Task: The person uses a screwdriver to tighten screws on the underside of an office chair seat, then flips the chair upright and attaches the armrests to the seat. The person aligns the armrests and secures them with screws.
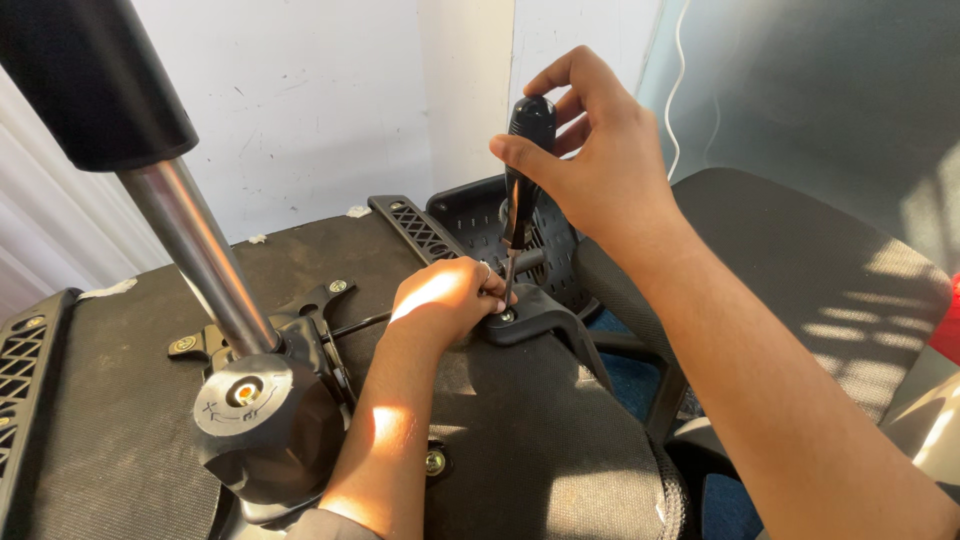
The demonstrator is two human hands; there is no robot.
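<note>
The right hand point(600, 165) grips a black screwdriver point(522, 175) upright, tip down on a screw point(507, 316) in the armrest bracket point(540, 315). The left hand point(445, 300), curled, steadies the shaft beside it.

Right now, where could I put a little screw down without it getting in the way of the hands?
Bare fabric lies on the overturned seat underside, between the left armrest rail and the metal column. Another bare patch is near the bolt. It is crowded where the left hand and right hand work the screwdriver at the bracket.
</note>
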